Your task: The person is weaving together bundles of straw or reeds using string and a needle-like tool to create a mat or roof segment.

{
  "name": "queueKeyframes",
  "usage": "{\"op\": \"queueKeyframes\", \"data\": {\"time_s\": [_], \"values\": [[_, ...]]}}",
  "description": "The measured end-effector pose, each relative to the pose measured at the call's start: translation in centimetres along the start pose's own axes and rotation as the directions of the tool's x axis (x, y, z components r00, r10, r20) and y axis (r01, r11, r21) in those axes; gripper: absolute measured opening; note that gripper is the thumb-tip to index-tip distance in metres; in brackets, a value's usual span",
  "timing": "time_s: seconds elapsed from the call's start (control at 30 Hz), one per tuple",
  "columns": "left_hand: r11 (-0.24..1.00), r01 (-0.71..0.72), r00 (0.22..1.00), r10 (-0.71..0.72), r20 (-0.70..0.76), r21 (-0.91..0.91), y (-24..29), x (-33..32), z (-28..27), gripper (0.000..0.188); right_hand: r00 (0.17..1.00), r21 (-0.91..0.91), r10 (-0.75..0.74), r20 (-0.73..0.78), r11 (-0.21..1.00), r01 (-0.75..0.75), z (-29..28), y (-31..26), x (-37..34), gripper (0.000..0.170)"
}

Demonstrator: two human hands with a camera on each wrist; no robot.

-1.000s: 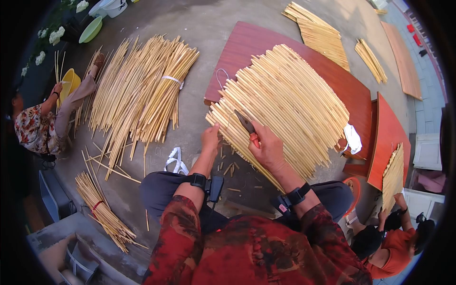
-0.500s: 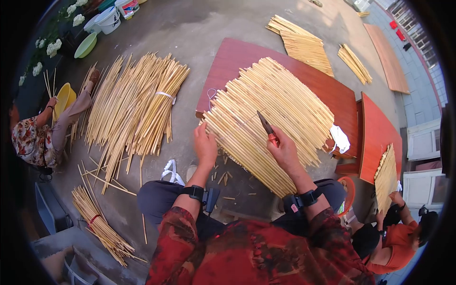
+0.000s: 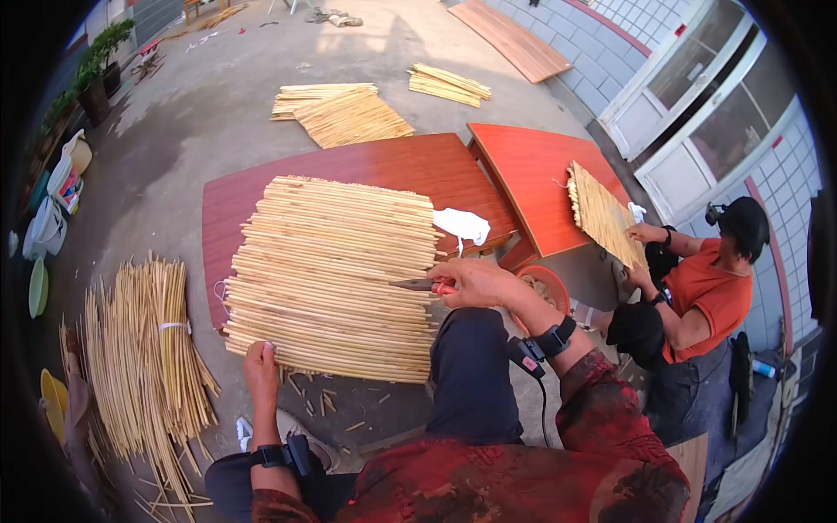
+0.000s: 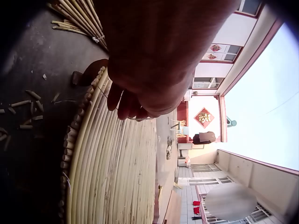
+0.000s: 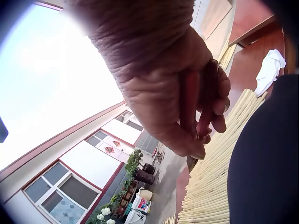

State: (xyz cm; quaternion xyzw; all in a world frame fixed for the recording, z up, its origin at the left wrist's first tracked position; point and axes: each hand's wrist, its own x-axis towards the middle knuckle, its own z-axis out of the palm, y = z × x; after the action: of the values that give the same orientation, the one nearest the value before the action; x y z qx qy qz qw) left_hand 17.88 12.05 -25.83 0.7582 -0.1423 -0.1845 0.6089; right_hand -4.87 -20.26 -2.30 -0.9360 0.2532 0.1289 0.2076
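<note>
Apparently, we are fastening the stalk mat (image 3: 331, 279), which lies on the brown counter (image 3: 384, 157). Our right hand (image 3: 478, 283) grips pliers (image 3: 420, 285) over it; our left hand (image 3: 260, 370) touches its near-left corner, whether pinching we cannot tell. Next move probably calls for steadying this corner. The stalks (image 3: 323, 202) look straight, round, dry, with uneven ends.

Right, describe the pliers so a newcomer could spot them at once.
Find the dark red table, then the big stalk mat overlapping it. At the mat's right edge, the right hand holds the pliers: red handles, dark nose, unlike the pale stalks.
</note>
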Motion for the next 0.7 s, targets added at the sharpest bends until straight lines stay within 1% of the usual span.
{"op": "queueKeyframes", "data": {"time_s": [0.03, 0.07, 0.1, 0.17, 0.23, 0.3, 0.33, 0.4, 0.43, 0.5, 0.53, 0.57, 0.6, 0.63, 0.67, 0.7], "values": [[1.000, -0.007, 1.000, 0.007, 0.021, -0.017, -0.5, 0.3, -0.3, 0.022, 1.000, 0.017, -0.001, -0.014, 1.000, 0.002, 0.3, 2.3, -0.6, 0.047], [1.000, -0.005, 0.999, 0.005, 0.033, -0.028, -0.9, 0.4, -0.5, 0.022, 0.997, 0.087, 0.043, -0.058, 0.996, -0.038, 1.3, 4.8, -1.2, 0.049], [1.000, -0.016, 0.998, 0.018, 0.059, -0.024, -0.6, 0.3, -0.2, 0.022, 0.995, 0.098, 0.066, -0.073, 0.993, -0.059, 2.9, 7.5, -1.6, 0.049], [0.998, 0.026, 0.996, -0.021, 0.086, -0.054, -0.1, 0.1, -0.2, 0.020, 0.984, 0.362, 0.165, -0.062, 0.923, -0.132, 7.2, 12.5, -2.4, 0.049], [1.000, 0.031, 0.993, -0.030, 0.113, -0.005, 0.0, 0.0, -0.3, 0.018, 0.954, 0.358, 0.298, 0.018, 0.889, -0.284, 12.4, 16.1, -3.3, 0.048], [0.999, 0.053, 0.983, -0.053, 0.174, 0.003, 1.0, -0.6, -0.4, 0.016, 0.884, 0.401, 0.436, 0.167, 0.789, -0.465, 17.9, 18.8, -3.9, 0.045], [0.998, 0.059, 0.984, -0.064, 0.165, 0.035, 1.7, -0.8, -0.5, 0.016, 0.889, 0.420, 0.419, 0.188, 0.784, -0.458, 20.0, 19.6, -4.1, 0.045], [0.995, 0.092, 0.963, -0.096, 0.251, 0.027, 3.4, -0.9, -0.7, 0.013, 0.823, 0.170, 0.549, 0.144, 0.806, -0.567, 23.9, 20.5, -4.6, 0.038], [0.992, 0.107, 0.964, -0.119, 0.237, 0.065, 4.6, -1.1, -0.6, 0.013, 0.829, 0.187, 0.530, 0.179, 0.809, -0.557, 25.1, 20.5, -4.7, 0.038], [0.989, 0.096, 0.935, -0.130, 0.329, 0.115, 6.8, -1.5, -0.5, 0.012, 0.764, 0.168, 0.640, 0.073, 0.748, -0.642, 27.1, 20.7, -4.3, 0.033], [0.980, 0.088, 0.935, -0.143, 0.323, 0.179, 6.8, -1.4, -0.7, 0.010, 0.770, 0.182, 0.630, 0.102, 0.749, -0.637, 27.8, 20.6, -4.0, 0.033], [0.975, 0.093, 0.935, -0.156, 0.318, 0.204, 7.0, -1.4, -0.8, 0.010, 0.774, 0.130, 0.626, 0.096, 0.763, -0.633, 28.3, 20.8, -3.5, 0.033], [0.974, 0.100, 0.937, -0.161, 0.310, 0.204, 7.6, -1.4, -0.5, 0.010, 0.777, 0.075, 0.624, 0.085, 0.774, -0.629, 28.7, 21.0, -3.2, 0.032], [0.973, 0.109, 0.939, -0.168, 0.300, 0.202, 8.1, -1.6, -0.2, 0.009, 0.780, 0.083, 0.618, 0.100, 0.776, -0.625, 29.3, 21.2, -3.0, 0.032], [0.974, 0.106, 0.930, -0.168, 0.327, 0.200, 8.7, -1.6, 0.0, 0.008, 0.785, 0.058, 0.613, 0.083, 0.784, -0.618, 29.9, 21.3, -2.8, 0.033], [0.970, 0.113, 0.932, -0.178, 0.316, 0.213, 9.0, -1.7, 0.4, 0.008, 0.793, 0.032, 0.606, 0.065, 0.793, -0.608, 30.3, 21.4, -2.5, 0.035]]}}
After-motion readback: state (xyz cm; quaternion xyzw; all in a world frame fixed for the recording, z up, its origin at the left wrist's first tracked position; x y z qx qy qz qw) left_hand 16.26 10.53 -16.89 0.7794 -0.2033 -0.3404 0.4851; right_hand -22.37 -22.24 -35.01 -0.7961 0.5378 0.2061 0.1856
